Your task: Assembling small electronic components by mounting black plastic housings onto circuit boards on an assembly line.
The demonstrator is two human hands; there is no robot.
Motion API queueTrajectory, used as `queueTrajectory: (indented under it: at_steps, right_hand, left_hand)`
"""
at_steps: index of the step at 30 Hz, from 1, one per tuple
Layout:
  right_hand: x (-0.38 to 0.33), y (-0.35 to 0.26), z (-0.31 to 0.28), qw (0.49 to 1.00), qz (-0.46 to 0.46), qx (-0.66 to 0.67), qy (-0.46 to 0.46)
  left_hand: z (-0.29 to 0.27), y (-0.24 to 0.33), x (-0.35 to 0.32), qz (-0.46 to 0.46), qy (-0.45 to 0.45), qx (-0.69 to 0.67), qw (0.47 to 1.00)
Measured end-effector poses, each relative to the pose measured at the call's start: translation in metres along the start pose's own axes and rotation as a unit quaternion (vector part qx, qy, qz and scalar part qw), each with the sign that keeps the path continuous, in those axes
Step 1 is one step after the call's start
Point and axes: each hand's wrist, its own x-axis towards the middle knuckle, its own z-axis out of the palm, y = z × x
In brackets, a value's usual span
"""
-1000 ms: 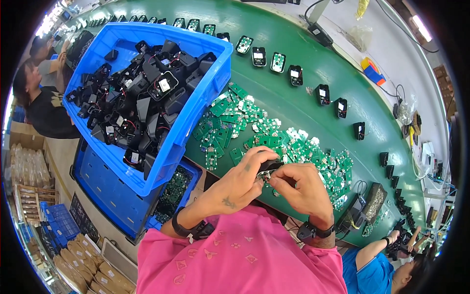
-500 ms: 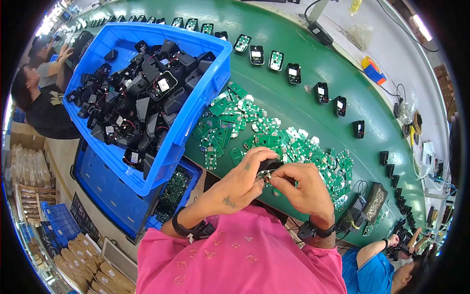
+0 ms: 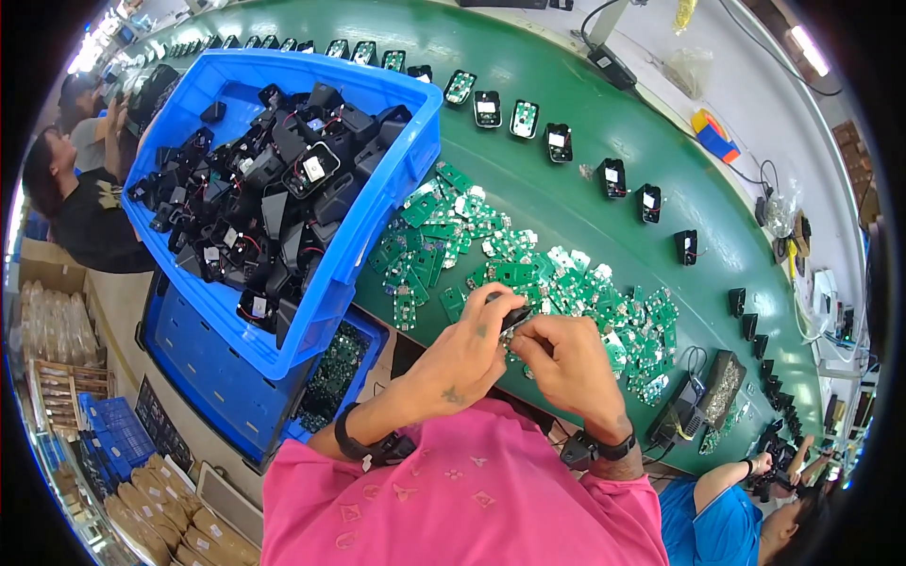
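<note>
Above the near edge of the green bench, my left hand (image 3: 464, 357) is closed around a small black plastic housing (image 3: 512, 313), fingers wrapped over its top. My right hand (image 3: 574, 366) meets it from the right, thumb and forefinger pinched at the housing's near side. What lies between those right fingertips is mostly hidden; a bit of green and metal shows there. Just beyond both hands spreads a loose pile of green circuit boards (image 3: 557, 283). To the left, a large blue bin (image 3: 351, 247) holds many black housings (image 3: 276, 209), some with red wires.
A row of black housings (image 3: 558, 141) curves along the bench (image 3: 453, 243). A dark boxy device (image 3: 678, 415) and a narrow tray (image 3: 725, 391) stand at the right. More boards lie in a lower blue crate (image 3: 376, 341). Co-workers sit far left and lower right.
My right hand has moved slightly left, its fingertips closer to my left hand. The black housing has tilted a little in my left hand. The view has shifted slightly.
</note>
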Motion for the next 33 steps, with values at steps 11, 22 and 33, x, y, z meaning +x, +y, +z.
queueTrajectory:
  at_steps: [11,22,33]
  right_hand:
    - [0.000,0.037,0.031,0.961,0.117,0.240,0.067]
    - [-0.003,0.041,0.051,0.969,-0.130,0.133,0.165]
    - [0.000,0.041,0.028,0.954,0.038,0.249,0.163]
  left_hand:
    - [0.002,-0.019,0.000,-0.086,0.021,-0.259,0.962]
    - [0.016,-0.043,0.005,-0.002,0.128,-0.214,0.968]
    - [0.030,-0.046,0.023,0.097,0.188,-0.105,0.972]
